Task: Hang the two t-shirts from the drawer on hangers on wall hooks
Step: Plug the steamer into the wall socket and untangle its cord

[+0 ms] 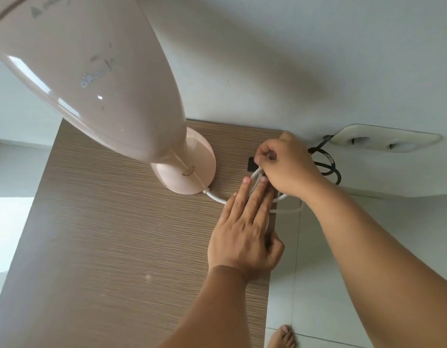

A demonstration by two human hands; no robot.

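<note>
The left hand (245,229) lies flat near the right edge of the cabinet top (122,222), fingers straight and together, pressing down on loops of a white cord (216,197). Its thumb is tucked under at the cabinet's right edge. The right hand (285,167) reaches in from the right, forearm crossing over the floor, and its curled fingers pinch the coiled cord just beyond the left fingertips, near the back right corner of the cabinet top. The two hands are almost touching.

The cabinet top is a brown laminate with fine horizontal wood-grain lines. A pale pink lamp (92,79) of glossy plastic stands toward the back edge; its round base (187,167) sits just left of the hands, and its wide tapering body leans forward over the left half of the surface, filling much of the view. The white cord leaves the base and runs right under the left hand; more of it hangs off the right edge.

A small black piece (252,164) shows beside the right hand's fingers; what it is cannot be told. On the white wall (292,59) behind, a cream double socket (385,140) sits to the right, with a black cable (325,164) looped below it. The floor is pale tile (317,285), and a bare foot (283,337) shows at the bottom. No t-shirts, hangers or hooks are in view.
</note>
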